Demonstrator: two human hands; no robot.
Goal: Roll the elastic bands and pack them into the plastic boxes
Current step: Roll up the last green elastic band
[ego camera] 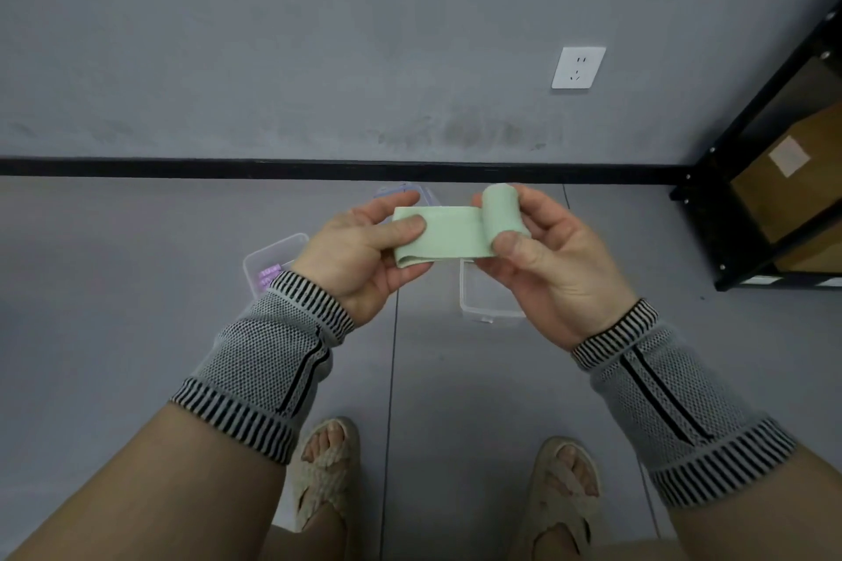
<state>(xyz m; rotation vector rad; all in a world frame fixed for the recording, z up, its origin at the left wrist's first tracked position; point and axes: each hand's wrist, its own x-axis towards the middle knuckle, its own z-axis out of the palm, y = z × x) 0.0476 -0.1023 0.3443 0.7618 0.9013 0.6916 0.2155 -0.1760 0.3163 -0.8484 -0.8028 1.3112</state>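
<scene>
I read no writing anywhere. Left hand (360, 253) pinches flat end of pale green elastic band (439, 237); right hand (544, 260) pinches its rolled end, 3 o'clock. Beyond, clear plastic boxes (487, 301) on floor.

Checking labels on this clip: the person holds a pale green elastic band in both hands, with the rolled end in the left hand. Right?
Not quite. In the head view the rolled end of the green elastic band is in the right hand; the left hand pinches the flat end.
</scene>
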